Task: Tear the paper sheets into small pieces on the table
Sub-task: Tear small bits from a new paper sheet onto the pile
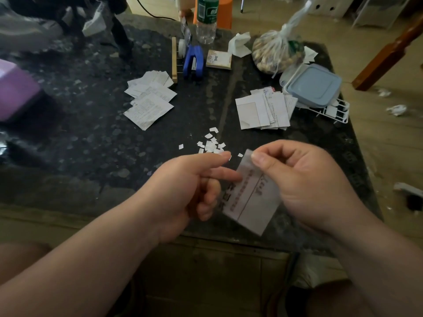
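Observation:
My right hand point(304, 186) pinches the top edge of a printed paper sheet point(251, 200) and holds it tilted above the table's near edge. My left hand point(190, 186) is just left of the sheet. Its two upper digits are stretched out and apart, and the lower one touches the sheet's left edge. The other fingers are curled and hold nothing. A tiny white scrap point(230, 158) shows at the upper fingertip. Several small torn pieces point(211, 144) lie on the dark table point(96, 143) just beyond my hands. Two piles of paper sheets lie further back, one left point(150, 102) and one right point(263, 110).
At the back of the table are a blue stapler point(194, 61), a water bottle point(206, 19), a notepad point(219, 59), a tied plastic bag of nuts point(277, 51), a lidded blue container point(312, 84) and a white wire rack point(332, 112). A purple box point(16, 90) sits at the left.

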Motion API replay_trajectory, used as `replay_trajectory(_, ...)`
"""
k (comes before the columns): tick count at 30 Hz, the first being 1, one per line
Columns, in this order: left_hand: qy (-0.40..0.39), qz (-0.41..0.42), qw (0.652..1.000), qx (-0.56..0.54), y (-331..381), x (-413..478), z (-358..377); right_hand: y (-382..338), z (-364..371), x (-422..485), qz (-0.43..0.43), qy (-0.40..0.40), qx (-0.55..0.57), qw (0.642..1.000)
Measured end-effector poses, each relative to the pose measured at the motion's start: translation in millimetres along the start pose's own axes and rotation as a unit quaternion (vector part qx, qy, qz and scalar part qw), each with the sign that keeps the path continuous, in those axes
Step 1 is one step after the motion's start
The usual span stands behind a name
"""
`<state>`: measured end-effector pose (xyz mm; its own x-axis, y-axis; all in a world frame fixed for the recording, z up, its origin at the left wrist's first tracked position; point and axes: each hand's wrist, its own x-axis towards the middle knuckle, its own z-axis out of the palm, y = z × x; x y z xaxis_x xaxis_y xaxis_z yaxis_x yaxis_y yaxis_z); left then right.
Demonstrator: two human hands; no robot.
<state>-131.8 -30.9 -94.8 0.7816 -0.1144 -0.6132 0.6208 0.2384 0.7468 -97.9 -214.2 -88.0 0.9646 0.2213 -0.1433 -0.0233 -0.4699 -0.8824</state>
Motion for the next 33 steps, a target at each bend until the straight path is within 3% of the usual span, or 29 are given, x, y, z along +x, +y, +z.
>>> replay_trajectory(3, 0.056, 0.100, 0.987, 0.112, -5, 2, -4, 1, -7, 6, 0.034, 0.042, 0.087, 0.995)
replay_trajectory(5, 0.054, 0.150, 0.969, 0.188, -2, -1, -4, -1, -9, 7, 0.072, 0.019, 0.142, 0.987)
replay_trajectory(8, -0.010, 0.130, 0.962, 0.241, -2, -4, -1, -2, -7, 4, 0.096, -0.040, 0.138, 0.985)
replay_trajectory(10, -0.006, 0.119, 0.958, 0.261, -3, -3, 2, -2, -5, 3, 0.099, -0.051, 0.130, 0.985)
replay_trajectory(16, 0.083, 0.074, 0.990, 0.092, -5, 3, 1, 3, -14, 7, 0.144, -0.147, 0.172, 0.963)
replay_trajectory(18, 0.090, 0.052, 0.992, 0.067, -6, 6, 0, 7, -10, 6, 0.124, -0.134, 0.116, 0.976)
replay_trajectory(21, 0.056, 0.041, 0.990, 0.122, -8, 9, -2, 15, -5, 10, 0.091, -0.074, 0.000, 0.993)
replay_trajectory(23, -0.003, 0.031, 0.976, 0.215, -4, 7, -7, 16, -6, 14, 0.069, -0.023, -0.070, 0.995)
replay_trajectory(25, -0.031, 0.019, 0.935, 0.354, 7, 2, -17, 19, -14, 19, 0.050, 0.011, -0.144, 0.988)
replay_trajectory(27, -0.005, 0.033, 0.905, 0.424, 16, -1, -26, 19, -16, 23, 0.068, -0.048, -0.195, 0.977)
replay_trajectory(30, 0.103, 0.090, 0.920, 0.368, 22, -2, -31, 23, -5, 21, 0.112, -0.182, -0.249, 0.945)
replay_trajectory(33, 0.167, 0.122, 0.928, 0.310, 19, 2, -27, 33, 10, 20, 0.106, -0.177, -0.311, 0.928)
